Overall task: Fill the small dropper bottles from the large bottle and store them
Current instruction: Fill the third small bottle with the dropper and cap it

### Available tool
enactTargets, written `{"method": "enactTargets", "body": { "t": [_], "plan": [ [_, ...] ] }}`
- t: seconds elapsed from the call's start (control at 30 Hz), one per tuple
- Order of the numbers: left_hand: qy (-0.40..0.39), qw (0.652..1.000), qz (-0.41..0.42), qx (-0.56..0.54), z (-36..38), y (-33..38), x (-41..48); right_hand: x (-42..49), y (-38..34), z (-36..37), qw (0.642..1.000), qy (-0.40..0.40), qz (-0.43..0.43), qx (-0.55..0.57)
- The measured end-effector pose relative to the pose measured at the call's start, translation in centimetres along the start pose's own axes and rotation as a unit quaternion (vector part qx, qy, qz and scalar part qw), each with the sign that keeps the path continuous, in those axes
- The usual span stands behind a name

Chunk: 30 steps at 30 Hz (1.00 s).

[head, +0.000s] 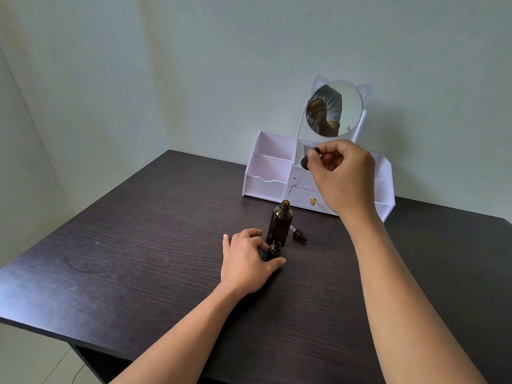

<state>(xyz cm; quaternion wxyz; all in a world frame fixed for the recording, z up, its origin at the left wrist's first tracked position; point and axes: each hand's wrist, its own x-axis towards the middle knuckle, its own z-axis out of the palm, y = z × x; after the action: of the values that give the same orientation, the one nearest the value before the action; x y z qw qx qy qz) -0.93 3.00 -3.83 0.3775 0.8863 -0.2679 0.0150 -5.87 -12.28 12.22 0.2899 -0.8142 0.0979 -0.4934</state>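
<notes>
A large amber bottle (280, 223) stands uncapped near the middle of the dark table (138, 245). Just in front of it stands a small dark dropper bottle (274, 250), open at the top, and my left hand (249, 259) holds it between thumb and fingers. A small dropper cap (299, 235) lies on the table to the right of the large bottle. My right hand (340, 173) is raised above the bottles and pinches a black dropper top (307, 160); its glass tube is too faint to make out against the organizer.
A white desk organizer (266, 173) with open compartments, a small drawer with a gold knob (313, 201) and a round cat-ear mirror (333, 108) stands at the back of the table against the wall. The table's front edge is close to me.
</notes>
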Motion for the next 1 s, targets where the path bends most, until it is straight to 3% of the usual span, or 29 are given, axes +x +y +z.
{"method": "enactTargets", "body": {
  "t": [0.33,1.0],
  "plan": [
    [0.000,1.000,0.001,-0.004,-0.1,0.1,0.1,-1.7,-2.2,-2.1,0.999,0.010,-0.015,0.036],
    [-0.003,1.000,0.002,0.000,0.0,0.1,0.0,-6.9,-0.4,-0.3,0.997,-0.065,0.033,0.030]
  ]
}}
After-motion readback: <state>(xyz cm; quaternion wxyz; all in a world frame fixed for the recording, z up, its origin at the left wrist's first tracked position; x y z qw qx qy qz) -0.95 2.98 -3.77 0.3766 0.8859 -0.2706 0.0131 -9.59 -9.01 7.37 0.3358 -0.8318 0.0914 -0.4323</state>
